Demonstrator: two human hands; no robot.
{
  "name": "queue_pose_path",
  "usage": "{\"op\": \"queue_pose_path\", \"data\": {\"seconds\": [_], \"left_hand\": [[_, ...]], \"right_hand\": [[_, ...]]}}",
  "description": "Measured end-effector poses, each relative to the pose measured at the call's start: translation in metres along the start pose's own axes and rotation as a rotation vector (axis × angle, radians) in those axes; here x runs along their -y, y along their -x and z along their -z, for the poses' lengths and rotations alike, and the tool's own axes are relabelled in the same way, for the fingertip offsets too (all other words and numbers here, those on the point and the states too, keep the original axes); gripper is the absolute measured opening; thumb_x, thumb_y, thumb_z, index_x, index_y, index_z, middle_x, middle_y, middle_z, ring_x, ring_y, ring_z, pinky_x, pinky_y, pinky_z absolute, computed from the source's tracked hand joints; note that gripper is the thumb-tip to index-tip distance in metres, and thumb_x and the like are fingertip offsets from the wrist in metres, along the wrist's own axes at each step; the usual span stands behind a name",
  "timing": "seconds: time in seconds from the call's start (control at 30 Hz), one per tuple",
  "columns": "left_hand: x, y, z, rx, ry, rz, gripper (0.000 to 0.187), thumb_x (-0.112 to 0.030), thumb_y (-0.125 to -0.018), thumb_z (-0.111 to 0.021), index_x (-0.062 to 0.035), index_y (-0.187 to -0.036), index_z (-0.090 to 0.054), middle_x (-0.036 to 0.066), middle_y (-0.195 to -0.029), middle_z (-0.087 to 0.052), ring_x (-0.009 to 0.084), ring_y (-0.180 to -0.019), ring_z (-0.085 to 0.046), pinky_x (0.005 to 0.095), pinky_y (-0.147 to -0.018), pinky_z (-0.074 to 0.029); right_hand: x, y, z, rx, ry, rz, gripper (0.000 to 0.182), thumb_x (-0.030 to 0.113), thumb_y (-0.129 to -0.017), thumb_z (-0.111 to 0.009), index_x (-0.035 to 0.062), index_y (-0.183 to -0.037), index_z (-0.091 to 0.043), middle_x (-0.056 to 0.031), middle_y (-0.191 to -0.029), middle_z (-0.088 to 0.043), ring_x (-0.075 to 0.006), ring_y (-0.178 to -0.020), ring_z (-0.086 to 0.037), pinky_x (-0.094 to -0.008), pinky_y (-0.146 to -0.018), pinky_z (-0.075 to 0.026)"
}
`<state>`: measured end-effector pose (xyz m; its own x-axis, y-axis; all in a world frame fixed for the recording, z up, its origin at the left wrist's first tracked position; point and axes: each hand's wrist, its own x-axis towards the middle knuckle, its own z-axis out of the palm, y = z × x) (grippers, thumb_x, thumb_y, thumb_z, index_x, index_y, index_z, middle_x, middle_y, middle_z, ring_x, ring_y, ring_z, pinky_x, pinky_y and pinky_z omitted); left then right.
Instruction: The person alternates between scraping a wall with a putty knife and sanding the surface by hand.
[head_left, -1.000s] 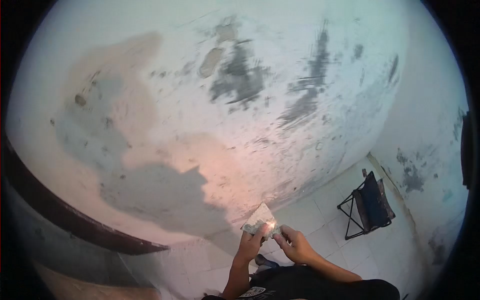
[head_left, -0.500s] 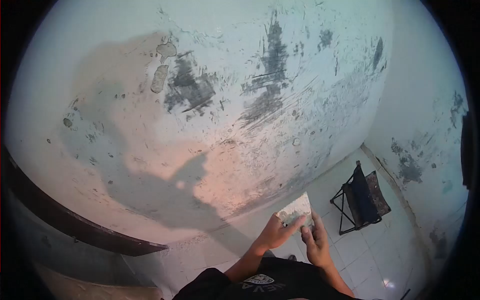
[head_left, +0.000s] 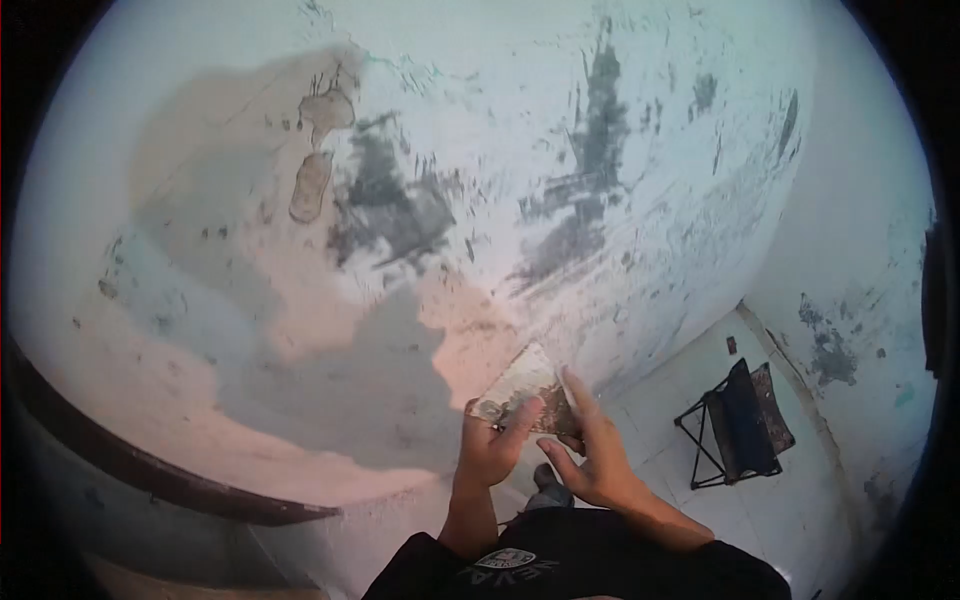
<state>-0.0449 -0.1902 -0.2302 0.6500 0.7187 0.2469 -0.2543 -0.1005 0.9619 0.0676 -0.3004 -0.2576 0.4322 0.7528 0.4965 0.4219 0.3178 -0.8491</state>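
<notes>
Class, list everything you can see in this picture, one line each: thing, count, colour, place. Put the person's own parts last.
Scraper blade: one, pale and smeared with grey, held in both hands in front of the wall, low centre.
Wall: one, whitish with dark grey scraped patches, filling the upper picture.
Side wall: one, pale with a few dark spots, at right.
Folding chair: one, black frame and dark seat, on the floor in the corner at right.
Tiled floor: one, white, lower right.
Dark ledge: one, dark brown, curving along the lower left.
Left hand: one, gripping the blade from below, its fingers on its face.
Right hand: one, holding the blade's right edge.
Sleeves: black, bottom centre.
</notes>
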Motion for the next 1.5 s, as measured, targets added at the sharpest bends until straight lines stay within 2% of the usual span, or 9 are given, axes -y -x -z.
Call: {"op": "queue_pose_path", "data": {"seconds": [0.2,0.27,0.37,0.53,0.6,0.67,0.83,0.97,1.5], "left_hand": [[-0.017,-0.079,0.045,-0.099,-0.124,-0.366,0.035,-0.018,-0.093,-0.060,0.0069,-0.117,-0.062,0.007,-0.093,-0.064,0.0086,-0.070,-0.052,0.0227,-0.068,-0.045],[-0.036,-0.112,0.054,-0.418,-0.358,-0.767,0.044,-0.025,-0.087,-0.064,0.0061,-0.118,-0.063,0.009,-0.092,-0.060,0.0101,-0.070,-0.048,0.0240,-0.062,-0.042],[-0.061,-0.146,0.076,-0.524,-0.743,-1.129,0.043,-0.027,-0.083,-0.066,-0.0025,-0.118,-0.067,0.007,-0.090,-0.056,0.0116,-0.073,-0.047,0.0282,-0.061,-0.039],[-0.128,-0.168,0.085,-0.334,-1.476,-1.414,0.032,-0.033,-0.081,-0.071,-0.0221,-0.111,-0.073,-0.004,-0.090,-0.058,0.0065,-0.075,-0.048,0.0311,-0.074,-0.032],[-0.143,-0.179,0.083,-0.314,-1.669,-1.469,0.028,-0.037,-0.081,-0.073,-0.0284,-0.108,-0.074,-0.009,-0.089,-0.058,0.0038,-0.072,-0.048,0.0310,-0.078,-0.028],[-0.155,-0.189,0.086,-0.262,-1.909,-1.631,0.037,-0.041,-0.078,-0.077,-0.0278,-0.112,-0.073,-0.011,-0.085,-0.059,0.0059,-0.085,-0.052,0.0368,-0.090,-0.027],[-0.176,-0.219,0.079,-0.231,-2.222,-1.655,0.026,-0.050,-0.082,-0.074,-0.0328,-0.102,-0.076,-0.016,-0.092,-0.064,0.0032,-0.084,-0.052,0.0351,-0.093,-0.024],[-0.181,-0.239,0.074,-0.179,-2.242,-1.730,0.016,-0.040,-0.089,-0.068,-0.0351,-0.102,-0.076,-0.021,-0.107,-0.067,-0.0007,-0.080,-0.049,0.0310,-0.094,-0.024],[-0.180,-0.245,0.070,-0.042,-2.265,-1.676,0.020,-0.028,-0.094,-0.063,-0.0297,-0.110,-0.074,-0.020,-0.125,-0.065,0.0021,-0.065,-0.041,0.0210,-0.078,-0.030]], "right_hand": [[0.005,-0.101,-0.022,-0.063,0.268,0.265,0.080,0.005,-0.081,-0.074,-0.0043,-0.150,-0.033,-0.0088,-0.063,-0.055,-0.0260,-0.056,-0.049,-0.0361,-0.060,-0.040],[0.008,-0.130,-0.023,-0.104,0.247,0.244,0.080,0.005,-0.081,-0.074,-0.0042,-0.150,-0.034,-0.0078,-0.061,-0.054,-0.0239,-0.053,-0.045,-0.0340,-0.059,-0.038],[0.016,-0.169,-0.024,-0.209,0.269,0.295,0.080,0.006,-0.081,-0.074,-0.0041,-0.150,-0.034,-0.0066,-0.060,-0.054,-0.0208,-0.052,-0.041,-0.0307,-0.059,-0.036],[0.031,-0.216,-0.027,-0.251,0.201,0.399,0.080,0.010,-0.082,-0.074,-0.0035,-0.150,-0.034,-0.0068,-0.061,-0.055,-0.0204,-0.052,-0.042,-0.0298,-0.058,-0.034],[0.038,-0.229,-0.026,-0.164,0.271,0.400,0.080,0.006,-0.082,-0.075,-0.0029,-0.150,-0.034,-0.0141,-0.096,-0.064,-0.0155,-0.062,-0.045,-0.0257,-0.055,-0.043],[0.034,-0.243,-0.032,-0.194,0.217,0.442,0.080,0.011,-0.082,-0.076,-0.0038,-0.149,-0.036,-0.0143,-0.094,-0.066,-0.0173,-0.058,-0.042,-0.0278,-0.058,-0.040],[0.031,-0.263,-0.032,-0.210,0.231,0.518,0.078,0.016,-0.082,-0.076,-0.0048,-0.147,-0.039,-0.0086,-0.077,-0.066,-0.0172,-0.052,-0.043,-0.0283,-0.062,-0.034],[0.029,-0.266,-0.032,-0.222,0.237,0.576,0.080,0.017,-0.080,-0.077,-0.0085,-0.145,-0.039,-0.0068,-0.073,-0.065,-0.0165,-0.051,-0.046,-0.0288,-0.060,-0.033],[0.029,-0.264,-0.024,-0.171,0.224,0.451,0.087,0.028,-0.071,-0.081,-0.0104,-0.141,-0.045,-0.0166,-0.107,-0.072,-0.0155,-0.054,-0.050,-0.0271,-0.056,-0.033]]}}
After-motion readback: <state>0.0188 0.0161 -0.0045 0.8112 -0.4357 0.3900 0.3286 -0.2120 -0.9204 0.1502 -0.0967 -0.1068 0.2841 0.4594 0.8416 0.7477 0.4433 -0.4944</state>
